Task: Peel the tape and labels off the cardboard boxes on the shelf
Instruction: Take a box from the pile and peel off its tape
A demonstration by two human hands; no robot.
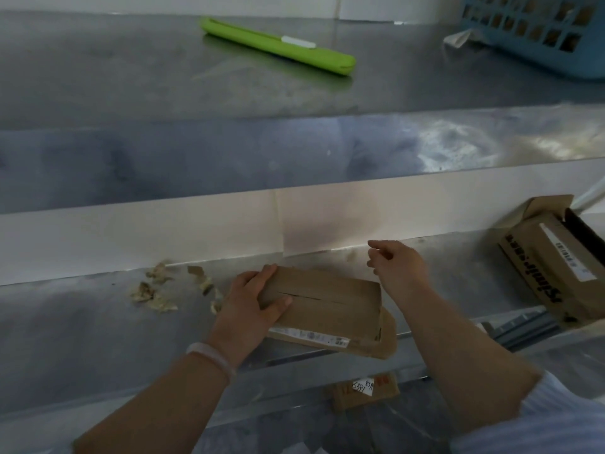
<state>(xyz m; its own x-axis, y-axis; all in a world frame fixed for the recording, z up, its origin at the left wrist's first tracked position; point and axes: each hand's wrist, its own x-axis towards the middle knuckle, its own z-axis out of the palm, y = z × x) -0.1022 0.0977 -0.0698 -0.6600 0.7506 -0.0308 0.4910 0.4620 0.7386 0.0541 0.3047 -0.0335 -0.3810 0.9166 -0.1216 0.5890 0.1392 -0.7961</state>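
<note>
Your left hand [252, 306] has its grip curled round the left end of the flattened box [330, 306] on the shelf [98, 339]. Your right hand [397, 265] hovers loosely curled, seemingly empty. Peeled scraps [157, 290] lie left. A label [311, 337] remains, and the other box [556, 267] still wears its labels.

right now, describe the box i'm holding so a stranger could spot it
Middle steel shelf, centre: the flattened cardboard box in the left hand. Unlike the bulkier printed box at right, it lies flat, with a white label along its near edge.
</note>
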